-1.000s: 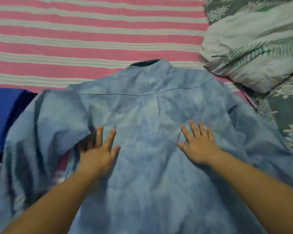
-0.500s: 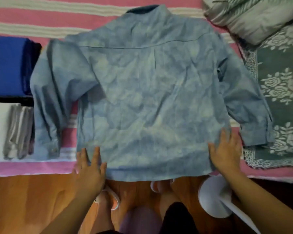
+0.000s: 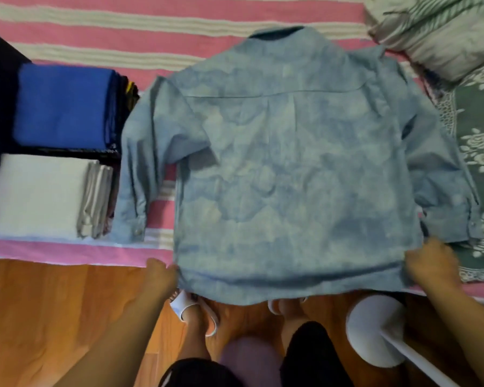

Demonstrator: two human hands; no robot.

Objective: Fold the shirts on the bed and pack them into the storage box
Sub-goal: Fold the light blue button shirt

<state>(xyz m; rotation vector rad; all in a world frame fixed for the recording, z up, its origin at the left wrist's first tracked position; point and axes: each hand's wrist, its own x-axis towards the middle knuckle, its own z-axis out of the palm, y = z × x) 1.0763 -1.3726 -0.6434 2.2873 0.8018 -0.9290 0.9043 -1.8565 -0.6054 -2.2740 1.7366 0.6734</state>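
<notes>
Both hands, left and right, pinch the blue shirt's hem corners.

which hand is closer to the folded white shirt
Left. The left hand grips the denim shirt's lower left corner, just right of the white shirt; the right hand holds the far corner.

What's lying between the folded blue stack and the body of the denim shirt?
The shirt's own left sleeve, hanging down beside the blue stack; head view.
</notes>
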